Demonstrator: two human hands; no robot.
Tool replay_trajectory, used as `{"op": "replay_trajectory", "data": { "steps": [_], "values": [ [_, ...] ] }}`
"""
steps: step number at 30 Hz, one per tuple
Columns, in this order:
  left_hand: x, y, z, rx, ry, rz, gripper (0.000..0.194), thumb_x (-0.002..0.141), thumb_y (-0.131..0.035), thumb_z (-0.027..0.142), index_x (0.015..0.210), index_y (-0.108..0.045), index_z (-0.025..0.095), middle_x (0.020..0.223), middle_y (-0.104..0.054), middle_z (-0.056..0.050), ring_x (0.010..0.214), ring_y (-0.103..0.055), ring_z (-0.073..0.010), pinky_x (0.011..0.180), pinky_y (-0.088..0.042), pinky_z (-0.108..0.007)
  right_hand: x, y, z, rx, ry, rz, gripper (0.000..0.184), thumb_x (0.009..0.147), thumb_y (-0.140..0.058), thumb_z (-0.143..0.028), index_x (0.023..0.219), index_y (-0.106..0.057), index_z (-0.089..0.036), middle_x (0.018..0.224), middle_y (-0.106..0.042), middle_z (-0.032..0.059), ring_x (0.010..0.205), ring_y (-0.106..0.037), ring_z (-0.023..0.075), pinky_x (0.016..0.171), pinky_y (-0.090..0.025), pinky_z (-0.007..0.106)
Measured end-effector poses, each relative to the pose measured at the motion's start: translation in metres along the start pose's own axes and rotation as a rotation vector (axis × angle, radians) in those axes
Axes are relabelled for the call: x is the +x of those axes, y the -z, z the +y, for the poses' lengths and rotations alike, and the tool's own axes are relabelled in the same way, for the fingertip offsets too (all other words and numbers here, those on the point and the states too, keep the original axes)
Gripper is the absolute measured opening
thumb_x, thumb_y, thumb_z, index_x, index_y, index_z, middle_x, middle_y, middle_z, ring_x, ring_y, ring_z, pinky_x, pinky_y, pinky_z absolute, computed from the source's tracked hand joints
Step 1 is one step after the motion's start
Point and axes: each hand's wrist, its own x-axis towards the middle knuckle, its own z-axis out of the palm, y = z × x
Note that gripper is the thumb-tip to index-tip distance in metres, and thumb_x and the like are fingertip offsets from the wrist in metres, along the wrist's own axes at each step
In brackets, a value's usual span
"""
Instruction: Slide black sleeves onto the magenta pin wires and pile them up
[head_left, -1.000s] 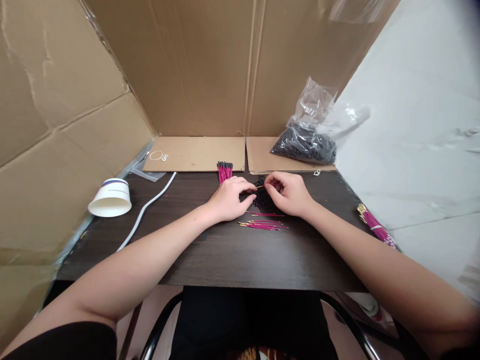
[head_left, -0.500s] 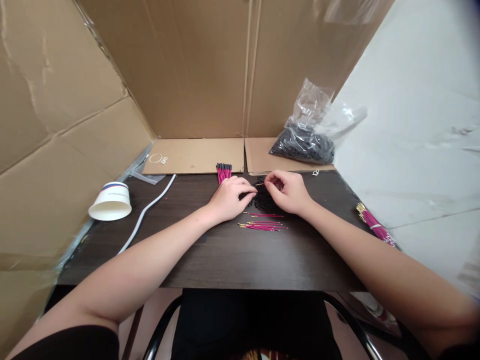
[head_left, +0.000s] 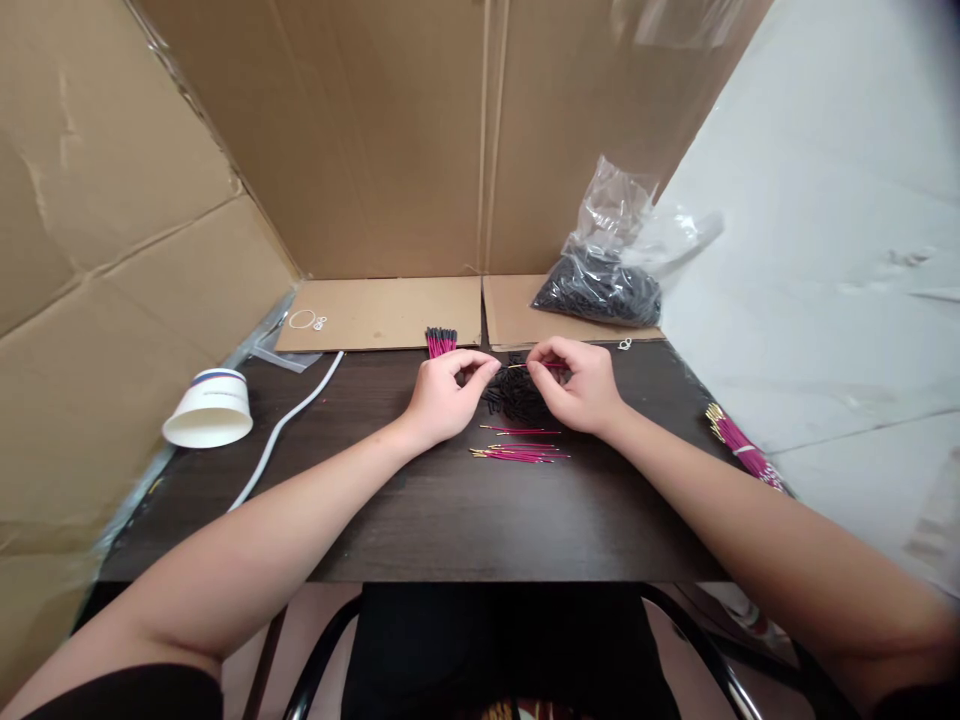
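right grip (head_left: 581,388) pinches a red wire (head_left: 555,365), gold tip (head_left: 515,366) toward the left grip (head_left: 448,396), which seemingly pinches a black sleeve (head_left: 504,366); lining up looks in hand, calling for steady aim.

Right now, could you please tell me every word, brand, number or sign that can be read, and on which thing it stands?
Nothing can be read clearly.
White paper cup: one line of print, too small and blurred to read.
I can make out no other words or numbers.
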Motion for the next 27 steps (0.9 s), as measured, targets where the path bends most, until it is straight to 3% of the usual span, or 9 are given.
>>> {"op": "replay_trajectory", "data": {
  "steps": [17,27],
  "values": [
    [-0.0008,-0.0008,0.0029,-0.077,0.026,0.006,0.026,0.097,-0.078,0.041,0.102,-0.084,0.016,0.098,-0.083,-0.009,0.087,-0.075,-0.0192,0.081,-0.060,-0.034,-0.0010,0.0013,-0.0049,0.011,-0.084,-0.001,0.012,0.098,-0.065,-0.026,0.088,-0.068,-0.020,0.077,-0.070,0.0032,0.065,-0.060,0.0165,0.064,-0.049,0.033],
    [-0.0018,-0.0008,0.0051,-0.057,0.032,-0.013,0.024,0.094,-0.080,0.038,0.104,-0.085,0.016,0.097,-0.083,-0.008,0.080,-0.070,-0.0169,0.073,-0.055,-0.032,-0.0015,-0.0008,-0.0042,0.018,-0.077,-0.027,0.012,0.099,-0.065,-0.027,0.090,-0.069,-0.020,0.076,-0.070,0.0024,0.062,-0.059,0.0153,0.062,-0.048,0.032]
  ]
}}
